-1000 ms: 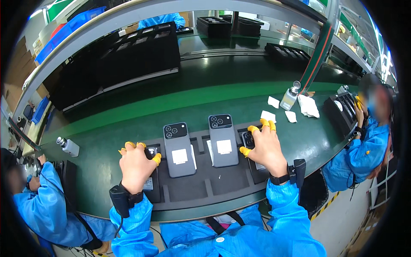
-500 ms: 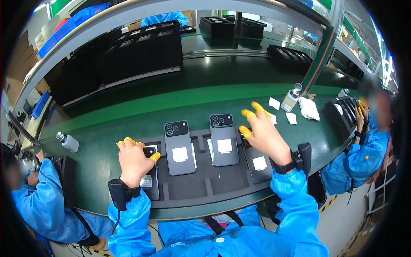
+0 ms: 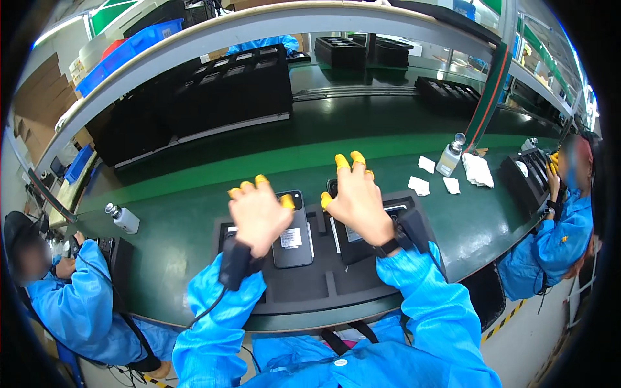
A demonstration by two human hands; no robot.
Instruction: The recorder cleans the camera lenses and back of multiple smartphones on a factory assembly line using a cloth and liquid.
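Head fisheye | from above | facing down, forward | workbench (image 3: pixel 171 236) near

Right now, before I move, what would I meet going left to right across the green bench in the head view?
Left-side bottle, left hand, right hand, right-side bottle, crumpled white wipe, far-right black tray.

blue bin (image 3: pixel 131 57), upper left | bottle (image 3: pixel 127 222), left | white wipes (image 3: pixel 478 171), right

The left hand (image 3: pixel 261 216) moved right from the tray's (image 3: pixel 301 284) left end to over the left inner phone (image 3: pixel 300 223); the right hand (image 3: pixel 359 202) moved left to over the right inner phone (image 3: pixel 354 248).
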